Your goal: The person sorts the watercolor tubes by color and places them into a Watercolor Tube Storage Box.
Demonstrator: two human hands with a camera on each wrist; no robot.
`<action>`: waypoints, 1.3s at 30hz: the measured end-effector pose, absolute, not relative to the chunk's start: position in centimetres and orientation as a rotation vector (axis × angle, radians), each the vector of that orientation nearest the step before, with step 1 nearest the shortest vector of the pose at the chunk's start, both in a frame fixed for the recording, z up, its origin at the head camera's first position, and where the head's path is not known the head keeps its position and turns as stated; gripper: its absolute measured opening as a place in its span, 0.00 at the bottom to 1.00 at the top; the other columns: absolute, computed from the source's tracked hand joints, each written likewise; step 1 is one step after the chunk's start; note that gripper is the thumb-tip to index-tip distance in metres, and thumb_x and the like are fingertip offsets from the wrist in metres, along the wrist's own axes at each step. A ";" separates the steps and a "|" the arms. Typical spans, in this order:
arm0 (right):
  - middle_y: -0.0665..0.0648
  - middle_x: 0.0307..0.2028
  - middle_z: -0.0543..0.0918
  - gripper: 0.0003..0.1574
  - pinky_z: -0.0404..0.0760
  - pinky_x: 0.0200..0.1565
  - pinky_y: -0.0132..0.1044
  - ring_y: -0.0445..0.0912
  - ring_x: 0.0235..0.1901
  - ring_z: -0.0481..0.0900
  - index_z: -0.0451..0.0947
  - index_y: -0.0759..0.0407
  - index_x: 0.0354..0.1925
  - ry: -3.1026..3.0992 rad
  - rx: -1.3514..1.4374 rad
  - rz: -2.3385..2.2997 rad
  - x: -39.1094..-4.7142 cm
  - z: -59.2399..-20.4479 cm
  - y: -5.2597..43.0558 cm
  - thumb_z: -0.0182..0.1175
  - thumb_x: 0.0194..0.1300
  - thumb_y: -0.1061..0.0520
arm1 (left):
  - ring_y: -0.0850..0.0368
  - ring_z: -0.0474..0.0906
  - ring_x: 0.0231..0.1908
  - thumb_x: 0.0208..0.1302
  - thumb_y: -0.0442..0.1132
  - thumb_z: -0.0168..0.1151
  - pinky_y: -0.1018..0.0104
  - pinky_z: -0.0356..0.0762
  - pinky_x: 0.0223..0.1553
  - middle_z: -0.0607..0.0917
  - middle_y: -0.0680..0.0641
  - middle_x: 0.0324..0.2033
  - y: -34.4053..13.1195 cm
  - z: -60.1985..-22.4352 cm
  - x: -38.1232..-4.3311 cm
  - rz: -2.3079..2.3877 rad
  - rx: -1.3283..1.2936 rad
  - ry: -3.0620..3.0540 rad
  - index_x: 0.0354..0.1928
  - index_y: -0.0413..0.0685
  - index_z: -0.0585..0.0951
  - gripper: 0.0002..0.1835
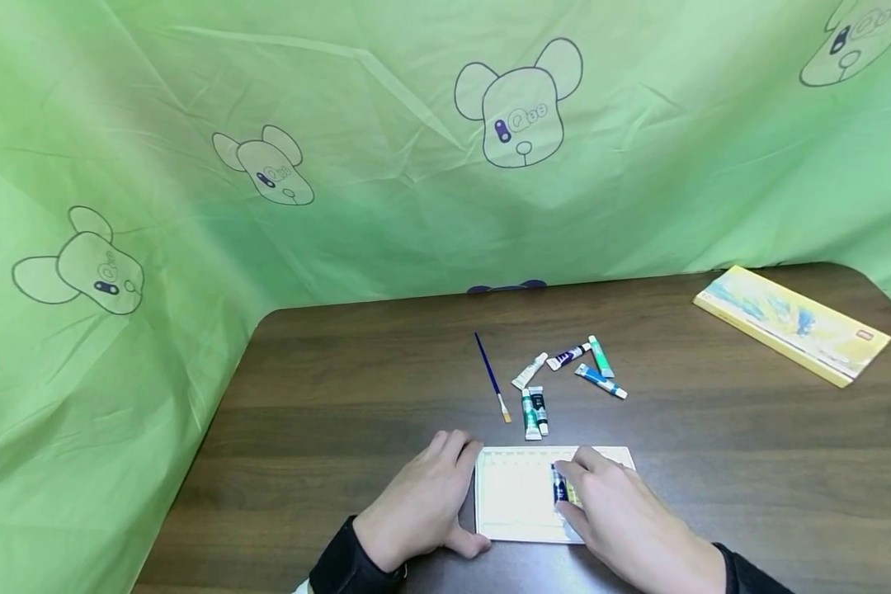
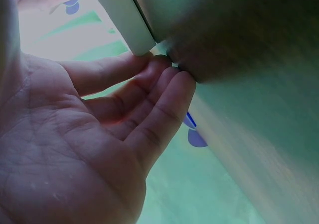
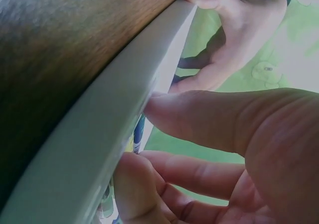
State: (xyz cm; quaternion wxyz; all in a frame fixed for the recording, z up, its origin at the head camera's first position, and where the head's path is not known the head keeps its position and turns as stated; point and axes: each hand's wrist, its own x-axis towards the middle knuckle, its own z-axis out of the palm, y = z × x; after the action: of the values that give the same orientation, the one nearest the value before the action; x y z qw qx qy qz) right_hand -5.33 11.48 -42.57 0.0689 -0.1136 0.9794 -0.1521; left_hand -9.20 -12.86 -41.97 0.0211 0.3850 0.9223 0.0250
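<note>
A shallow white tray [image 1: 516, 503] lies near the front of the table. My left hand [image 1: 426, 499] holds its left end, thumb by the near corner and fingertips at the far one; the left wrist view shows those fingers [image 2: 164, 104] against the tray's corner. Over the tray's right half, my right hand [image 1: 631, 511] pinches a dark blue paint tube [image 1: 560, 485] end to end between thumb and forefinger. Beside that tube, a yellow paint tube [image 1: 572, 493] is mostly hidden by the hand. The right wrist view shows the thumb [image 3: 194, 114] at the tray's rim [image 3: 119, 99].
Beyond the tray lie a blue-handled paintbrush [image 1: 492, 375] and several paint tubes, among them a white one [image 1: 530, 371], a purple one [image 1: 568, 356], a blue one [image 1: 601, 381] and a green one [image 1: 530, 415]. A yellow box [image 1: 794, 326] lies at the back right. Green cloth [image 1: 386, 206] hangs behind.
</note>
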 end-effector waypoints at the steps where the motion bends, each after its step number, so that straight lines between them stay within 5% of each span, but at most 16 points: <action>1: 0.54 0.40 0.84 0.24 0.87 0.43 0.42 0.42 0.36 0.80 0.87 0.63 0.50 2.945 -0.338 -0.458 -5.4 -42.6 11.5 0.77 0.60 0.51 | 0.57 0.72 0.53 0.41 0.68 0.81 0.68 0.77 0.61 0.79 0.48 0.56 -12.8 -42.0 -9.2 0.077 1.191 2.856 0.65 0.41 0.76 0.54; 28: 0.51 0.37 0.79 0.19 0.85 0.38 0.41 0.41 0.35 0.76 0.88 0.58 0.44 3.066 -0.463 -0.352 -5.3 -42.5 10.7 0.80 0.55 0.53 | 0.57 0.72 0.55 0.43 0.68 0.80 0.67 0.77 0.61 0.79 0.48 0.57 -12.7 -42.0 -9.3 0.086 1.143 2.832 0.66 0.42 0.76 0.54; 39: 0.46 0.39 0.82 0.22 0.82 0.39 0.40 0.39 0.37 0.76 0.91 0.52 0.49 2.978 -0.505 -0.399 -6.0 -42.3 12.4 0.80 0.56 0.49 | 0.56 0.72 0.55 0.44 0.70 0.80 0.67 0.77 0.62 0.79 0.47 0.58 -12.7 -42.1 -9.3 0.065 1.149 2.820 0.67 0.41 0.76 0.54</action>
State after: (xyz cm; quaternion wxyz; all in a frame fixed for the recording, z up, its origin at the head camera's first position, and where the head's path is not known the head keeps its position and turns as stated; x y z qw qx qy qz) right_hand -5.98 12.39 -42.25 0.0473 -0.1654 0.9764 -0.1307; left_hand -9.33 -12.72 -42.14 0.0478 0.3769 0.9248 0.0213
